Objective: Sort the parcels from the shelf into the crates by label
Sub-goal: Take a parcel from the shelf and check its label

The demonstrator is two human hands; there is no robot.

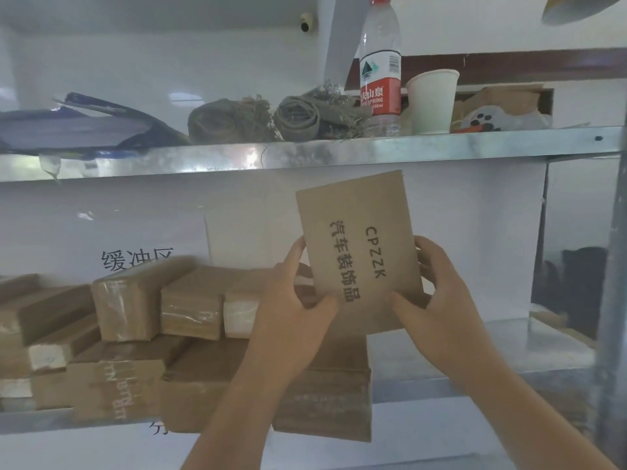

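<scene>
Brown cardboard, flat and thin, the parcel (359, 252) is standing upright in front of the shelf (475, 347), printed "CPZZK" beside Chinese characters (text running sideways); the left hand (295, 300) is pinching its lower left edge; the right hand (437, 293) is gripping its lower right edge; more taped parcels (152, 320) are lying stacked on the shelf.

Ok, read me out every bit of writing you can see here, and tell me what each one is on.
"CPZZK" and "汽车装饰品": held parcel, gripped by left hand and right hand.
"农夫山泉", partly cut off, and "SPRING": water bottle label.
"缓冲区", last character partly hidden: white back panel.
Print on the stacked parcels: too blurred to read.
</scene>
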